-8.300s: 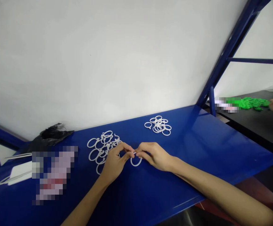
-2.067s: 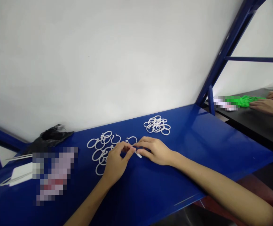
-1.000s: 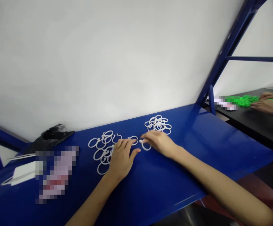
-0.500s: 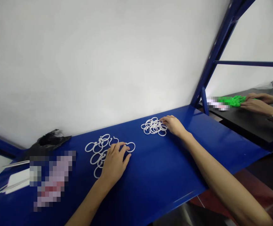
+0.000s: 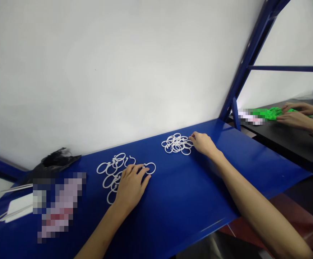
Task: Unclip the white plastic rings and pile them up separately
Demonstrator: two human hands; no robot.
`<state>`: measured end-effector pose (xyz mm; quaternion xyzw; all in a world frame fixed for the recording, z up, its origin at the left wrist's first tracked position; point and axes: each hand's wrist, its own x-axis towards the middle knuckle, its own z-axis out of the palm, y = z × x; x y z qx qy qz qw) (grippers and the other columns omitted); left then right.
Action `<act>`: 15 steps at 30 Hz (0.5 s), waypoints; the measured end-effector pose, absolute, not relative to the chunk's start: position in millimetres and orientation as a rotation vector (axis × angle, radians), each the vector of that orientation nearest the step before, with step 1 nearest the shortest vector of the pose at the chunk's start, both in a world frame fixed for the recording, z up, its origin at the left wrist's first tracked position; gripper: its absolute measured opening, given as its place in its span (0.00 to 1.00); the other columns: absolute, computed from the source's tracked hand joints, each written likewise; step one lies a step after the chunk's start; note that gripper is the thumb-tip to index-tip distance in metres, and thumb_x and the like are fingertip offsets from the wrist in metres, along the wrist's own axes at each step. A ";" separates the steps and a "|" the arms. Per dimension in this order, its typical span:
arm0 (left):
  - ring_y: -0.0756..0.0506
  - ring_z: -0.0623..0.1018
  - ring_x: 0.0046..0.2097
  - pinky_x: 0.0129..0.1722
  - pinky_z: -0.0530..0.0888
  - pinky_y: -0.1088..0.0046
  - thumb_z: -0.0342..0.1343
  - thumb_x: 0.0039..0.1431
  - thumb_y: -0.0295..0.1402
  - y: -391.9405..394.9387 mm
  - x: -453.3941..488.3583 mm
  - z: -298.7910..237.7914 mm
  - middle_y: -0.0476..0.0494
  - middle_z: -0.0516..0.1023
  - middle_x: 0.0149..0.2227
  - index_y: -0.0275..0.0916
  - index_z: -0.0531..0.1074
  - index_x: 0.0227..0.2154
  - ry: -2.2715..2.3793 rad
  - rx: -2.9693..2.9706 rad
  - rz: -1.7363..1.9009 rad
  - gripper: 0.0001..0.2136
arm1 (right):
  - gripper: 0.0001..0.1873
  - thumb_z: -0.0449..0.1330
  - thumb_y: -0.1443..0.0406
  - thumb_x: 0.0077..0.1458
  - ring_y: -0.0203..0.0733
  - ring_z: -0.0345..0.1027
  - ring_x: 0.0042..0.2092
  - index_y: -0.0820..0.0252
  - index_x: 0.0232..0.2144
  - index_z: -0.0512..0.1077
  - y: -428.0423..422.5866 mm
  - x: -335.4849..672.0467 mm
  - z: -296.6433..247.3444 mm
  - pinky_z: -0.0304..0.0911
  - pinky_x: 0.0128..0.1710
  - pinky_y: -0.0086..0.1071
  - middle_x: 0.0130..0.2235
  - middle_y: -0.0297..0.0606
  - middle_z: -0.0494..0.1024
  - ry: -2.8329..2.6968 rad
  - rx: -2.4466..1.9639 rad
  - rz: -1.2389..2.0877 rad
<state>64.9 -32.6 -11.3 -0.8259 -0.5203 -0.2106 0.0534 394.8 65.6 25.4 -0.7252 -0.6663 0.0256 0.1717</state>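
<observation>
My left hand [image 5: 130,185] lies palm down with spread fingers over the right side of a loose pile of white shower curtain rings [image 5: 107,181], hiding part of it. One curtain ring [image 5: 154,168] sits apart by its index and middle fingertips, which reach its near side. Farther right is a second, tighter pile of the same rings [image 5: 176,148]. At that pile's right edge, my right hand [image 5: 203,142] has its fingers pinched together on a ring [image 5: 190,141], whose far end is hidden by the fingertips.
The blue table [image 5: 178,194] meets a white wall. At left lie a black plastic bag [image 5: 58,160], a blurred pinkish packet [image 5: 61,205] and a white card-like piece [image 5: 18,208]. Past a blue frame post [image 5: 235,90], another person's hands [image 5: 296,118] touch green items [image 5: 273,113].
My right hand has shifted slightly right, pulling toward the outer edge of the right pile with fingers drawn together. My left hand stays in place.
</observation>
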 end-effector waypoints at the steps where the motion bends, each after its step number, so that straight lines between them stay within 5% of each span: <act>1: 0.37 0.72 0.53 0.51 0.69 0.53 0.53 0.65 0.38 -32.7 65.4 -10.6 0.43 0.78 0.48 0.45 0.76 0.44 -1.572 -2.519 -0.650 0.10 | 0.14 0.52 0.61 0.65 0.49 0.75 0.43 0.62 0.42 0.74 66.4 394.1 24.7 0.63 0.40 0.35 0.41 0.49 0.81 -1.898 -2.044 0.077; 15: 0.42 0.73 0.43 0.45 0.70 0.60 0.48 0.66 0.29 -33.4 65.5 -6.9 0.46 0.78 0.40 0.47 0.76 0.39 -1.485 -2.591 -0.727 0.12 | 0.17 0.50 0.66 0.67 0.51 0.74 0.47 0.69 0.53 0.68 68.7 390.3 22.8 0.64 0.46 0.35 0.47 0.54 0.78 -1.844 -1.951 0.039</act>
